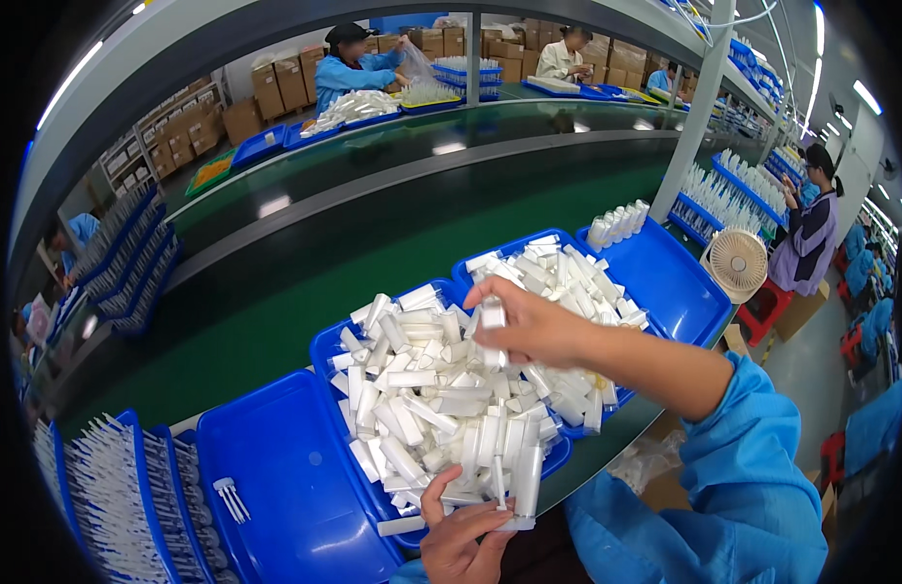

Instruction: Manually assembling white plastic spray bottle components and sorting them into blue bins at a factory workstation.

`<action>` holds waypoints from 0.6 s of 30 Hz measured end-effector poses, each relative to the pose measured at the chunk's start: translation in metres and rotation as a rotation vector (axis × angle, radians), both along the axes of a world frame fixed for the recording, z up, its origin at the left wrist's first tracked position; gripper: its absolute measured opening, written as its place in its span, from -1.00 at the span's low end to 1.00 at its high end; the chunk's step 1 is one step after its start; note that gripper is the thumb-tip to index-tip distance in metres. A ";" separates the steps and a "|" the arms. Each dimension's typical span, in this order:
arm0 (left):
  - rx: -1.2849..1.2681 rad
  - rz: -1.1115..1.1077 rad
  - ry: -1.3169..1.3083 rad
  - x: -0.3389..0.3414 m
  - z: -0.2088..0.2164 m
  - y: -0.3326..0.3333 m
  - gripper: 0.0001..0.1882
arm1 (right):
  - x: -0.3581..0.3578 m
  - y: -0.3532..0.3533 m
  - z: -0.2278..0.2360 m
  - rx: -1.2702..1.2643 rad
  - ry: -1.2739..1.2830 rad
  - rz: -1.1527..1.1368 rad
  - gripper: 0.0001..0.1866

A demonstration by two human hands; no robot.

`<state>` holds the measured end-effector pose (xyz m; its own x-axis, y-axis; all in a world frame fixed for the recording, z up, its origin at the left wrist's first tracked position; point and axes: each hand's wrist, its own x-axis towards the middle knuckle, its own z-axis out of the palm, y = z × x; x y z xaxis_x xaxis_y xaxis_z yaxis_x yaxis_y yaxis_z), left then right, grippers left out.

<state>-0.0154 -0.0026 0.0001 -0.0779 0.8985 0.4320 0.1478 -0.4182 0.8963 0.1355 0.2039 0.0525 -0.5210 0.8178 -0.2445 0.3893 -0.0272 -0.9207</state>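
My left hand (460,541), at the lower middle, pinches a clear plastic tube (528,479) with a flat base, standing nearly upright. A thin white stick (499,479) rises beside the tube at the same fingertips. Farther up, my right hand (540,329) is closed on a white plastic tube piece (493,333), above the heap. Beneath both hands lies a pile of white plastic tube pieces (412,378) in a blue tray (326,352). Behind it, a second blue tray (460,273) carries more of them, partly covered by my right forearm.
Left stands a blue tray (285,477) with a few white sticks (232,499), beside racks of white sticks (115,496). At right, another blue tray (670,277) bears upright tubes (618,225), near a fan (739,261). A green conveyor (305,282) runs behind; people work beyond.
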 end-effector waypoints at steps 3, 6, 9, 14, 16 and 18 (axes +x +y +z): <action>0.028 0.006 0.044 0.004 0.005 0.005 -0.83 | 0.006 -0.039 0.002 -0.180 0.249 0.093 -0.42; -0.035 -0.017 0.041 0.007 0.007 0.004 -0.84 | 0.009 -0.057 -0.013 -0.388 0.550 0.164 -0.39; -0.040 -0.041 0.058 0.007 0.003 0.003 -0.85 | 0.012 -0.062 -0.008 -0.529 0.594 0.229 -0.39; 0.035 0.017 0.122 0.008 0.006 0.008 -0.86 | 0.023 -0.060 -0.016 -0.022 0.307 0.308 -0.73; -0.062 0.010 0.122 0.008 0.008 0.006 -0.87 | 0.028 -0.062 -0.004 0.539 -0.022 0.413 -0.80; 0.011 -0.010 0.150 0.009 0.001 0.006 -0.87 | 0.029 -0.066 0.010 0.283 0.025 0.403 -0.80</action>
<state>-0.0068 0.0031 0.0012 -0.0028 0.8939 0.4482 0.2753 -0.4302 0.8597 0.1642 0.1381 0.0624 -0.8123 0.5828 -0.0249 0.2950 0.3736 -0.8794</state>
